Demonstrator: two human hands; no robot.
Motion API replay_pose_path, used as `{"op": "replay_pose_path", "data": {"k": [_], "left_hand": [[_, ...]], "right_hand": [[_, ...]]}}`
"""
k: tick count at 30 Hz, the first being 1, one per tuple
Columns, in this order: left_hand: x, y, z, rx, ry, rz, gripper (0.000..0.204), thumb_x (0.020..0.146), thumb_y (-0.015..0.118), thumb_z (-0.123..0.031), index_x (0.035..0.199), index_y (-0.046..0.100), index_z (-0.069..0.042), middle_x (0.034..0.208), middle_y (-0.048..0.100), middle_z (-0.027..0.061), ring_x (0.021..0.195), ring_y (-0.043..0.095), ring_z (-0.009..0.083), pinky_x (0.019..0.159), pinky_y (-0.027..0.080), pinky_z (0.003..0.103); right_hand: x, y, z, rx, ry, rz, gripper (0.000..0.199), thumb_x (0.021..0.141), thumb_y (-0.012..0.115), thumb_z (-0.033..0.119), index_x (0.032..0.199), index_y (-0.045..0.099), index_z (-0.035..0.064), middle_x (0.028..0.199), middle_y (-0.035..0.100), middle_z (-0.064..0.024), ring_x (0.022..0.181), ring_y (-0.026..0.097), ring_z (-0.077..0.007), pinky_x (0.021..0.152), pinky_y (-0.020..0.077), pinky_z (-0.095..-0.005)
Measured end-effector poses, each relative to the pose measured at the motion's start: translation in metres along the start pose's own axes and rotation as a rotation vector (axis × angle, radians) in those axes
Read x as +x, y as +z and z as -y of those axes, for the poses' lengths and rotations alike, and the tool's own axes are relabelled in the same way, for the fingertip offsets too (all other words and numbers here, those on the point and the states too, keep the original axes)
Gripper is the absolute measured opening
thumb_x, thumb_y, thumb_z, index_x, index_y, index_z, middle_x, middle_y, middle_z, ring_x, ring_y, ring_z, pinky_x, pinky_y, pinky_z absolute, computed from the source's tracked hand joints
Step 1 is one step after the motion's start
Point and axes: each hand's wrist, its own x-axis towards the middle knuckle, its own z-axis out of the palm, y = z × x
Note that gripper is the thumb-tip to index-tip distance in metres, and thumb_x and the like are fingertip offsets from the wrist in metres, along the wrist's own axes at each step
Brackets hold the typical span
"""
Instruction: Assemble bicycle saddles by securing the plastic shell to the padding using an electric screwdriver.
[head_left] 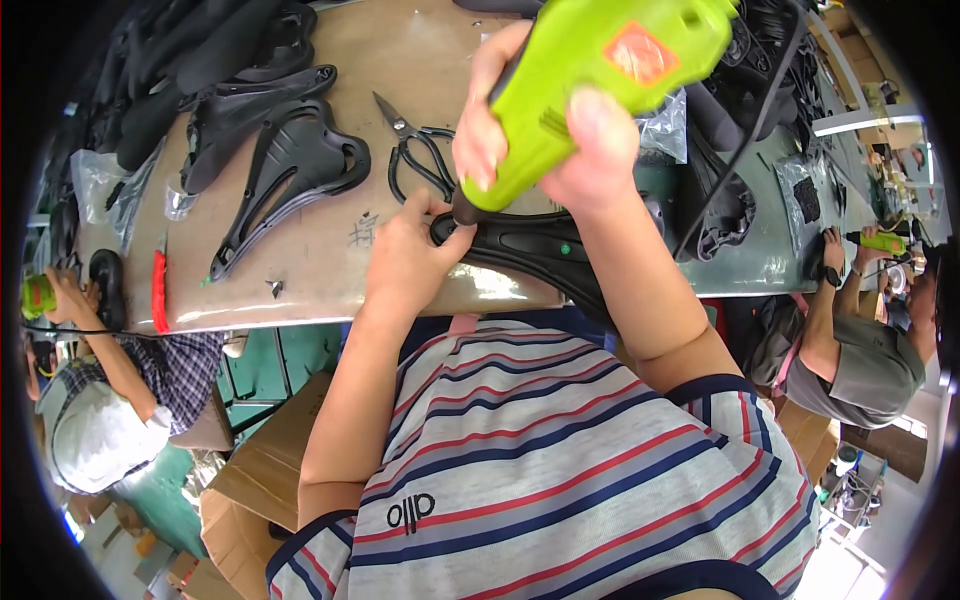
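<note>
A lime-green gun-shaped tool [585, 85] with an orange sticker and a dark tapered tip is gripped in my right hand [595, 150]. Its tip points down at the narrow end of a black bicycle saddle [535, 245], which lies near the table's front edge. My left hand [405, 255] pinches that narrow end, thumb and fingers close around the tool's tip. What exactly sits under the tip is hidden. My right forearm covers part of the saddle's wide end. Just beyond my left hand lie scissors [408, 140] with black loop handles and their blades pointing away.
A black saddle shell [300, 165] lies to the left, beside heaped saddle parts [215, 60]. A red-handled cutter [160, 290] rests near the front edge. A black cable [745, 150] hangs at right. Co-workers hold green tools at far left [38, 296] and far right [882, 242].
</note>
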Motion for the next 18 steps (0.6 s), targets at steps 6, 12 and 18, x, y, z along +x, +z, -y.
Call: {"op": "replay_pose_path", "data": {"k": [6,12,18], "left_hand": [[-0.002,0.003,0.035,-0.016,-0.042,0.013,0.034,0.074,0.074,-0.025,0.089,0.058,0.001,0.062,0.059,0.0133,0.055,0.057,0.0237,0.056,0.046,0.035],[-0.012,-0.015,0.020,0.143,-0.043,0.068,0.033,0.077,0.072,-0.028,0.090,0.058,0.000,0.061,0.057,0.0156,0.058,0.058,0.0288,0.057,0.045,0.039],[0.024,-0.021,-0.016,0.241,0.194,0.127,0.021,0.082,0.065,-0.023,0.092,0.060,-0.005,0.065,0.059,0.0178,0.065,0.059,0.0367,0.062,0.045,0.043]], "right_hand": [[0.004,0.010,0.042,-0.312,-0.173,-0.105,0.069,0.078,0.058,0.060,0.103,0.047,-0.0040,0.072,0.055,-0.0123,0.058,0.056,-0.0235,0.058,0.0480,-0.0359],[-0.045,-0.059,0.068,-0.026,-0.228,-0.142,0.067,0.079,0.051,0.061,0.110,0.045,0.0015,0.074,0.050,-0.0087,0.061,0.051,-0.0227,0.062,0.0420,-0.0386],[-0.119,-0.063,0.088,-0.090,-0.334,-0.250,0.066,0.078,0.056,0.058,0.109,0.045,0.0007,0.073,0.051,-0.0096,0.062,0.053,-0.0225,0.063,0.0426,-0.0385]]}}
